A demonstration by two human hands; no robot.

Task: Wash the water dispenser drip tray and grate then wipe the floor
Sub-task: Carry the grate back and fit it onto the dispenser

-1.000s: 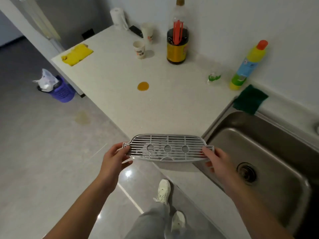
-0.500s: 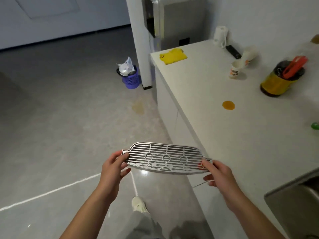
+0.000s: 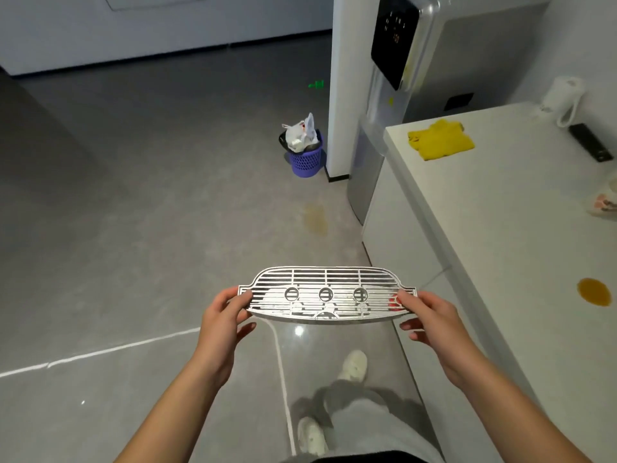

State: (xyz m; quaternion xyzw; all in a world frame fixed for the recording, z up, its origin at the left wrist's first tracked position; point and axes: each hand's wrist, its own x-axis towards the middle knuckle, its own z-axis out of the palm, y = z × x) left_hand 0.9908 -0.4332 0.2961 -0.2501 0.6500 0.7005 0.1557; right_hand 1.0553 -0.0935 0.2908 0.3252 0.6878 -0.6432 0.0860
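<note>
Grate (image 3: 325,297) hangs level over the floor (image 3: 133,245), long axis running side to side, left hand (image 3: 222,317) pinching one end and right hand (image 3: 430,317) the other, with the water dispenser (image 3: 377,95) ahead.

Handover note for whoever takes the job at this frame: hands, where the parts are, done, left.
The grate is held over the floor, beside the counter, short of the water dispenser.
The left hand grips its left end, the right hand its right end.
Done: the grate is out of the dispenser; washed or not, cannot tell. No separate drip tray in view.
Left: the yellowish floor stain near the dispenser is not yet wiped; a yellow cloth lies on the counter.
</note>
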